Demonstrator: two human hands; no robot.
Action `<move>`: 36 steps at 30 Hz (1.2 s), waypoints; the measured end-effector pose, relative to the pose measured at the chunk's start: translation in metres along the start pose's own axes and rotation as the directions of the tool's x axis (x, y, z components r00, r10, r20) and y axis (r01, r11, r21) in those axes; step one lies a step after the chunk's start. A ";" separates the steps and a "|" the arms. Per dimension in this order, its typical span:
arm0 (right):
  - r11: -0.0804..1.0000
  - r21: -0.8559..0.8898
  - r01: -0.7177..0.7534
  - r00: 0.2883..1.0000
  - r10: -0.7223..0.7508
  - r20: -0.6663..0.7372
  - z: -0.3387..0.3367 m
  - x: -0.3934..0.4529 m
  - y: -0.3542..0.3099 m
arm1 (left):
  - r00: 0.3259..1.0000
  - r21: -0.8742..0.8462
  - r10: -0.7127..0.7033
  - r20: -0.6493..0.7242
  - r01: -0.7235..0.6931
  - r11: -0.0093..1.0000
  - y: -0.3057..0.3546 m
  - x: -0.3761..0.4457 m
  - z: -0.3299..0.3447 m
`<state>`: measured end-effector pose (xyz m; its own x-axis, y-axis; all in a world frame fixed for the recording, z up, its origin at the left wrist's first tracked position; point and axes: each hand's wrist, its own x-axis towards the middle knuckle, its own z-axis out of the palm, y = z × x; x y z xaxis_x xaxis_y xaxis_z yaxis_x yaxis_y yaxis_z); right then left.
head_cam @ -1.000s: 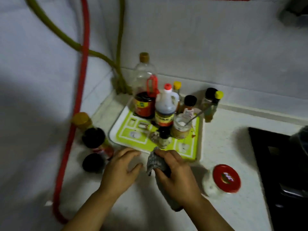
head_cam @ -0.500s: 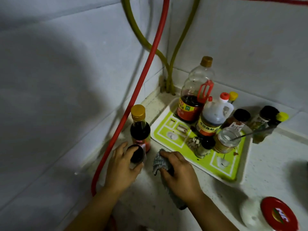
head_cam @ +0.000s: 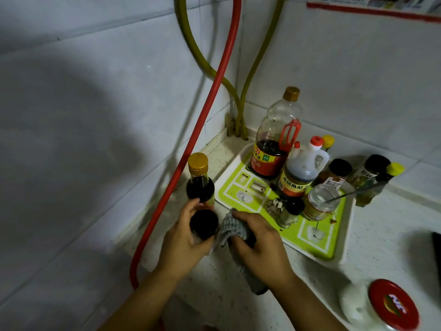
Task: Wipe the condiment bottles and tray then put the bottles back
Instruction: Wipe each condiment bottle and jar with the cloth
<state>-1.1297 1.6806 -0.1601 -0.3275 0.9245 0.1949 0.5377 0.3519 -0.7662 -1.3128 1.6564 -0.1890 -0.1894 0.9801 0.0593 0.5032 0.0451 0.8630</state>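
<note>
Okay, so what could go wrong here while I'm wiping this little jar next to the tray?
The gold-capped bottle stands right behind your left hand on the counter; a bump while wiping the black-lidded jar could tip it. The tray is crowded, and the spoon handle sticking out of the open glass jar could catch your right hand or the cloth when you reach in.

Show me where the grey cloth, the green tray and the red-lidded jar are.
grey cloth (head_cam: 232,229), head view, on the bunched fabric above the right hand's fingers.
green tray (head_cam: 317,242), head view, on its bare green near corner.
red-lidded jar (head_cam: 393,304), head view, on the lid's top.
</note>
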 end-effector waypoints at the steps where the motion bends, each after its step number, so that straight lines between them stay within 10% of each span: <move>1: 0.999 0.045 0.021 0.999 -0.020 -0.034 -0.003 0.000 -0.002 | 1.000 -0.017 -0.001 0.023 0.001 1.000 0.009 0.000 0.001; 11: 0.989 0.139 0.049 0.992 -0.065 0.111 -0.029 -0.016 -0.007 | 0.954 -0.092 0.126 0.270 -0.105 0.990 0.062 -0.008 0.025; 23: 0.962 0.265 0.060 0.969 0.008 -0.245 -0.086 -0.042 0.009 | 0.950 -0.386 0.166 0.266 -0.053 0.921 0.105 -0.004 0.028; 36: 0.990 0.020 0.141 0.959 -0.132 -0.251 -0.082 -0.068 0.029 | 0.935 -0.422 0.168 0.312 -0.022 0.906 0.115 -0.001 0.034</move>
<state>-1.0282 1.6395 -0.1454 -0.1900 0.8770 0.4414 0.4706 0.4759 -0.7430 -1.2262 1.6673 -0.1062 0.1708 0.9843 0.0440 0.1040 -0.0624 0.9926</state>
